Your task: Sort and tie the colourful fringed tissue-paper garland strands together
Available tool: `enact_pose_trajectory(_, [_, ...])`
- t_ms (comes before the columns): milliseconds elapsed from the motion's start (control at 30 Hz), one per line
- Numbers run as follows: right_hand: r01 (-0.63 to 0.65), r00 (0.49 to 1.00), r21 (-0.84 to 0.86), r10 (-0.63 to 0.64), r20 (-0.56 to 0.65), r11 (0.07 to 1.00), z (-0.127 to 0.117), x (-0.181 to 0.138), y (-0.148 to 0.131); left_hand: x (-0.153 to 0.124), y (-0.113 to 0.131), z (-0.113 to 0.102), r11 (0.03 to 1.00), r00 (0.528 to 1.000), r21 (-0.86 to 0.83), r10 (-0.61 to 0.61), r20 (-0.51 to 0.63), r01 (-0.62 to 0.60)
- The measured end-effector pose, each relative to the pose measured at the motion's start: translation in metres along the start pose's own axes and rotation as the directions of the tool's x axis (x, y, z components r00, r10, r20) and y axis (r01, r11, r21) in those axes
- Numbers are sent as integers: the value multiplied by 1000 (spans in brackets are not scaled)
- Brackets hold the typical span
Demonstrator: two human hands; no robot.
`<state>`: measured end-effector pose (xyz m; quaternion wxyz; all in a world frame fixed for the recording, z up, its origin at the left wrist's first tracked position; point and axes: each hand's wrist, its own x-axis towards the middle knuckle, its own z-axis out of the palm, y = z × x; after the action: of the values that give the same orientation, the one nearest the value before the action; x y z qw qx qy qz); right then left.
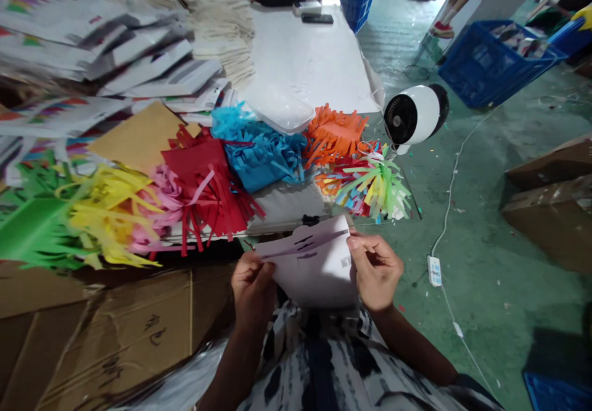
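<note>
Spanning left hand (253,278) to right hand (377,269): one white paper piece (319,275), dark marks near its top, held before a patterned shirt (319,361), at the table's near side. Left hand: thumb and fingers pinching its left edge. Right hand: pinching the upper right corner. On the table before me, left to right: fringed paper in green (32,226), yellow (111,207), pink (164,198), red (197,164), blue (261,158), orange (337,130). Near the orange: one multicoloured bundle (374,186). Behind the blue: one glossy white dish (289,115).
</note>
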<state>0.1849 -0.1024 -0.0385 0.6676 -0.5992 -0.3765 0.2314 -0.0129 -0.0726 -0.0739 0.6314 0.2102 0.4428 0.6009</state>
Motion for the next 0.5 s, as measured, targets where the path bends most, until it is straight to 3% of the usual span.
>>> enact_pose_trajectory(267, [40,998,-45,-42,-37,998,3,0,0,1,0,2,1000,999,0,12,-44,-12])
enact_pose_trajectory(500, [-48,998,38,49,-45,998,4,4,12,2,2,8,1000,1000,-18,-7,-15,7])
